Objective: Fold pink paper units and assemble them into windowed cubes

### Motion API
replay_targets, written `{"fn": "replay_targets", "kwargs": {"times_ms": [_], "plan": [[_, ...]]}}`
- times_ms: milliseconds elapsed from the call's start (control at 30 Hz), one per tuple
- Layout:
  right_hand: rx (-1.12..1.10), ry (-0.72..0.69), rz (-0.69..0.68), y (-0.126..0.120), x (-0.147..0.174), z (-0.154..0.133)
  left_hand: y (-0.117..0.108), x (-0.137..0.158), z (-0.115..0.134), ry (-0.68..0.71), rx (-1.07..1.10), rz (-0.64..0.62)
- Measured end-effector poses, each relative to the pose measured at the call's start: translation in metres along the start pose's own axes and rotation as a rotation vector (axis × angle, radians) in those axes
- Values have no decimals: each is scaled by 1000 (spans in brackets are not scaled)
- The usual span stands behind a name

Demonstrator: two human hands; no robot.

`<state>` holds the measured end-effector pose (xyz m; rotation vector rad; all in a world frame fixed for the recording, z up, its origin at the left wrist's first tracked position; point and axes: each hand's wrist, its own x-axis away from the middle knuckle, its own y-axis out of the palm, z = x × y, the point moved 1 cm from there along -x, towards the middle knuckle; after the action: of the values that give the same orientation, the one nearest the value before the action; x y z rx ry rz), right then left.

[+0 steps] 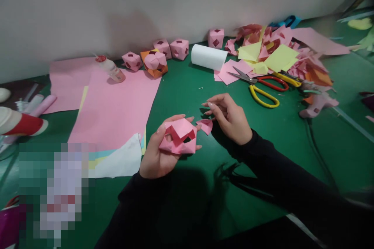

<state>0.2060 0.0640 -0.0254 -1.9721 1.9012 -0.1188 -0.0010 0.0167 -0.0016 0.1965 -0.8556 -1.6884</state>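
Observation:
My left hand (160,153) is closed around a pink folded paper box (179,137) that has several cut openings. Its top flap is raised and the hollow inside shows. Just right of the box is a small folded pink paper piece (205,126), close to my left fingertips; whether they touch it I cannot tell. Above that piece hovers my right hand (229,116), its fingers loosely curved and apart, with nothing visible in them.
Finished pink paper boxes (179,49) stand by the wall, near a white roll (208,56). Scissors (254,81) lie beside a heap of paper scraps (280,56). A pink glue gun (317,105) trails its cord at right. Pink sheets (113,113), a small bottle (112,71) and a cup (25,123) are left.

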Motion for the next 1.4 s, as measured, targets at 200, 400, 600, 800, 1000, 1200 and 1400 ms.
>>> {"fn": "replay_targets", "kwargs": {"times_ms": [200, 400, 600, 800, 1000, 1200, 1400], "plan": [[339, 33, -226, -12, 2, -8, -10, -6, 3, -22, 19, 132], [78, -78, -249, -4, 9, -17, -12, -9, 3, -16, 47, 208], [-230, -209, -51, 3, 17, -25, -11, -10, 6, -19, 58, 230], [-317, -237, -22, 7, 21, -29, -2, -2, 8, -129, 173, 200], [-428, -187, -81, 11, 24, -32, -5, 3, 12, -179, 265, 46], [-515, -75, -40, 10, 23, -32, -11, 3, 16, -126, 327, -79], [-547, -7, -98, 8, 22, -31, -6, 7, 16, -115, 256, -60]]}}
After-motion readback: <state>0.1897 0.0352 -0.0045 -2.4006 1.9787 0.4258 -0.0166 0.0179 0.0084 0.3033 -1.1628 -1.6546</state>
